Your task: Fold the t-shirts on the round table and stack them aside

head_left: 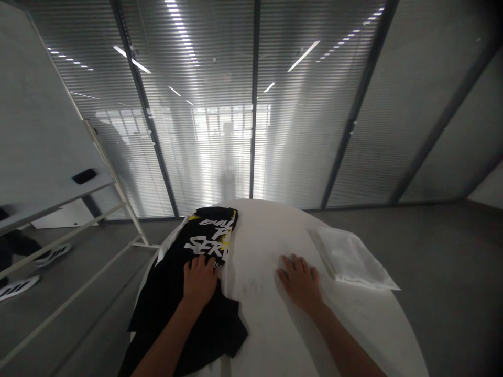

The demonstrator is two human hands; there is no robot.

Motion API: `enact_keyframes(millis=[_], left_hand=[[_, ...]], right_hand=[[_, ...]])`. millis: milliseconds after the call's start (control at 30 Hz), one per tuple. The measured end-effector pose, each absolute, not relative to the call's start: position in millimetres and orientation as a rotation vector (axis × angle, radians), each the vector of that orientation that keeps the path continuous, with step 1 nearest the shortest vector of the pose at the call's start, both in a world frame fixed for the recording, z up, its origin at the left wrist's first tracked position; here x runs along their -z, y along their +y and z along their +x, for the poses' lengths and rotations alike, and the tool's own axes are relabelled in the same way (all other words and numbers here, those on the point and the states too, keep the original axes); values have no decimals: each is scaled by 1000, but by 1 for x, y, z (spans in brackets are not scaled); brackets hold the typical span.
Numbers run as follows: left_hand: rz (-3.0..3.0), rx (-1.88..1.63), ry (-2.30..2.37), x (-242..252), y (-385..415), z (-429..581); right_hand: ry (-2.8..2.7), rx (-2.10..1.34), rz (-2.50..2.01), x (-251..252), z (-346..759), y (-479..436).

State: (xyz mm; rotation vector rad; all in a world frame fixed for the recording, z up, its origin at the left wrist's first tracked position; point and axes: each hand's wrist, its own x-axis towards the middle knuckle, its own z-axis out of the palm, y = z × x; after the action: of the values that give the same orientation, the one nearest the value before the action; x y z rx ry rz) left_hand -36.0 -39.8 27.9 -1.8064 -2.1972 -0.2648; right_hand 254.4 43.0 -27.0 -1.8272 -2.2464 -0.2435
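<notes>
- Shirt [167,283], in the head view, lies spread over the table's [261,230] 9 o'clock side, its print [204,246] cut off at the shirt's 3 o'clock edge.
- My left hand [200,280] rests palm down just below that print, fingers loosely parted; I see no cloth gripped in them.
- My right hand [301,283] is palm down on bare table, toward 3 o'clock from the shirt and apart from it, fingers spread wide, holding nothing.
- To get the cloth flat, I'd judge a light, even palm works best, stroking toward 12 o'clock without dragging that edge out of line.
- The flap [233,330] at the shirt's 5 o'clock corner juts out and probably needs squaring separately.
- The bag [353,256] lies near 2 o'clock; I'd mind my right knuckles around it.
</notes>
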Motion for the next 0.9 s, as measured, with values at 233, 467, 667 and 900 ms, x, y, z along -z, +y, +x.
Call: enact_keyframes(millis=[233, 467, 667, 900], left_hand=[[-1813, 434, -2326, -52, -25, -46], [-1896, 935, -2235, -83, -11, -51], [-2015, 862, -2121, -113, 0, -7], [-2431, 522, -2100, -80, -17, 71]], right_hand=[[-2249, 227, -1833, 26, 255, 42], [-2248, 207, -1823, 26, 255, 42], [-2253, 166, -1846, 26, 255, 44], [-2239, 123, -1874, 31, 257, 47]])
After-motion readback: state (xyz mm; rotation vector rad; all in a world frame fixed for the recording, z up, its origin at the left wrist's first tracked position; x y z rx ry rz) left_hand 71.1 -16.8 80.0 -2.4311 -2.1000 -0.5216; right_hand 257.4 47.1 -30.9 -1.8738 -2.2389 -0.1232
